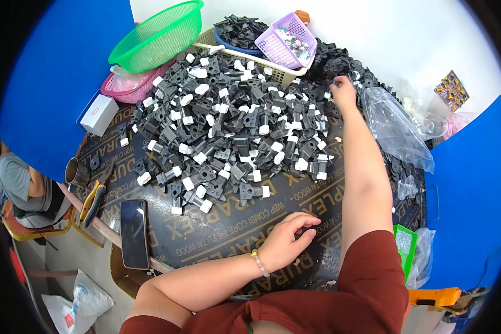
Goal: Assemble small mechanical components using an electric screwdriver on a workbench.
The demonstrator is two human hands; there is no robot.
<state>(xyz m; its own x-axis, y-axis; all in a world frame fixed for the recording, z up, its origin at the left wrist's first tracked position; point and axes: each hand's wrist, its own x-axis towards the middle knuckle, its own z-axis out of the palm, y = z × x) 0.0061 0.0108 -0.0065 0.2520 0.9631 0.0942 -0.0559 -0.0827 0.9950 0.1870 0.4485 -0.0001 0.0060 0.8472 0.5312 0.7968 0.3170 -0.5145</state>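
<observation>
My left hand [289, 239] rests low over the dark printed board, fingers loosely curved and apart, holding nothing. Stretched far forward, my right hand [344, 92] is closed at the right edge of the heap, with a small black plastic part [335, 84] at its fingertips; the part's shape is too small to make out. A large heap of black plastic parts with white caps [228, 122] covers the middle of the board. Beyond my right hand lies a pile of plain black plastic parts [334, 60], partly hidden behind the hand and forearm.
A green basket [158, 39], pink basket [131, 83] and lilac basket [278, 47] stand at the back. A phone [134, 234], pliers [93, 201] and a metal cup [77, 172] are left. Clear plastic bags [395, 125] and a green tray [398, 228] are right.
</observation>
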